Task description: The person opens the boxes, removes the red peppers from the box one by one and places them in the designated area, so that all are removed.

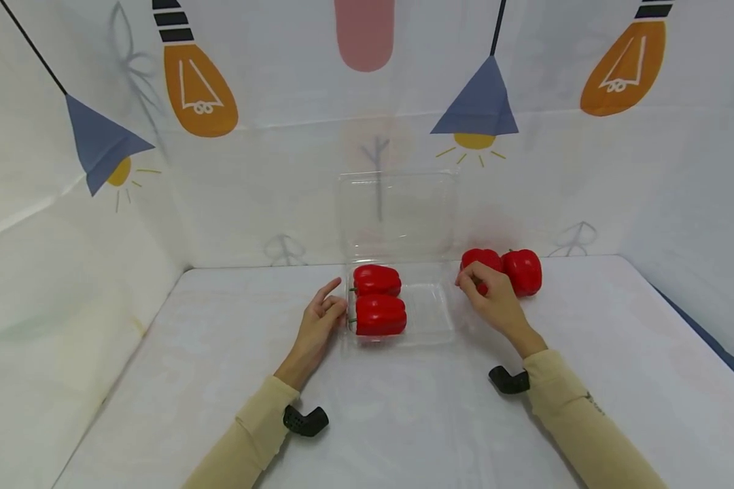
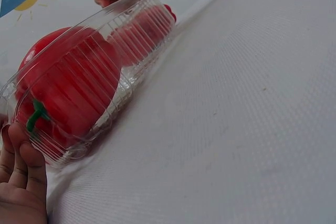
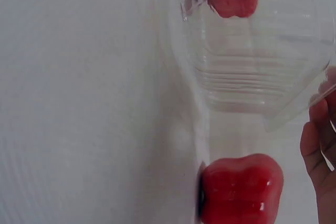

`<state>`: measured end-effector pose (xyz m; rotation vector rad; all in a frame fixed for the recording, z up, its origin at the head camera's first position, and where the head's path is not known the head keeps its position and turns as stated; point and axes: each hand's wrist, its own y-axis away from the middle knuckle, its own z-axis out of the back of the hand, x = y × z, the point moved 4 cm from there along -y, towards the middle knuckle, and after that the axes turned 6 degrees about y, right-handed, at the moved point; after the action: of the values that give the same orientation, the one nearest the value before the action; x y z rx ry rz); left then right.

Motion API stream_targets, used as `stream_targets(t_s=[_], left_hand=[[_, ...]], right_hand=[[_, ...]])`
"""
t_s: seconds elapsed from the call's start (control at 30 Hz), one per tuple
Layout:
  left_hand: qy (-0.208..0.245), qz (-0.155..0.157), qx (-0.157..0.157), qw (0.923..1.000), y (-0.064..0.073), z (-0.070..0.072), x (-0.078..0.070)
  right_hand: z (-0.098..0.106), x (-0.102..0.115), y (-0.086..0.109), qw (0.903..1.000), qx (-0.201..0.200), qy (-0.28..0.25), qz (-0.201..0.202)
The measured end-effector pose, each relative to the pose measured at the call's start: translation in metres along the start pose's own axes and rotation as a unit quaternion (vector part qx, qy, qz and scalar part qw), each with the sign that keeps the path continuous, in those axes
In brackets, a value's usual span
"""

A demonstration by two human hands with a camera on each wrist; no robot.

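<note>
A clear box (image 1: 428, 309) sits open on the white counter (image 1: 391, 414), near the far edge. Its lid (image 1: 397, 214) stands up at the far side, in front of the white cloth wall (image 1: 269, 197). Two red peppers lie in the left part of the box: a near pepper (image 1: 381, 314) and a far pepper (image 1: 376, 280). They lie close side by side, with their green stems to the left.

The left grip (image 1: 317, 326), a bare hand, is at the left side of the box. Its fingers are loose and a bit spread, with one finger pointing away. The fingertips touch the box's side by the near pepper.

The right grip (image 1: 494, 299) is to the right of the box. Its fingers are bent round a third pepper (image 1: 482, 257) and pinch it. The hand hides much of that pepper, so I cannot tell if it touches the counter. A fourth pepper (image 1: 525, 273) sits on the counter just to the right.

Both arms wear tan sleeves (image 1: 251, 435), and a small black thing (image 1: 306, 421) is at each wrist. On the wall are pictures of blue lamps (image 1: 478, 102) and orange bulbs (image 1: 200, 88).
</note>
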<state>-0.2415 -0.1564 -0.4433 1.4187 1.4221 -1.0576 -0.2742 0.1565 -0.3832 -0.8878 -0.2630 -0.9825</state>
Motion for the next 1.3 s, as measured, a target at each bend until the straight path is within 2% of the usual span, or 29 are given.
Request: stream_targets(t_s=[0.2,0.37,0.57,0.8,1.1,1.3], left_hand=[[-0.001,-0.004,0.007,1.0,0.0,-0.002,-0.001],[-0.01,-0.003,-0.002,0.9999,0.0,0.0,-0.002],[-0.012,-0.001,-0.003,0.9999,-0.001,0.0,-0.002],[0.001,-0.001,0.0,1.0,-0.001,-0.002,-0.001],[0.002,-0.004,0.004,1.0,-0.001,-0.002,-0.001],[0.002,-0.01,0.001,1.0,-0.001,-0.003,-0.002]], right_hand=[[-0.008,0.007,0.002,0.9995,0.029,0.003,0.006],[-0.016,0.015,-0.001,0.9975,0.066,0.01,0.023],[-0.028,0.03,0.0,0.9913,0.121,-0.004,0.052],[-0.043,0.047,0.004,0.9821,0.159,-0.002,0.101],[-0.053,0.059,0.006,0.9778,0.196,-0.008,0.073],[-0.063,0.066,0.008,0.9729,0.227,0.007,0.045]])
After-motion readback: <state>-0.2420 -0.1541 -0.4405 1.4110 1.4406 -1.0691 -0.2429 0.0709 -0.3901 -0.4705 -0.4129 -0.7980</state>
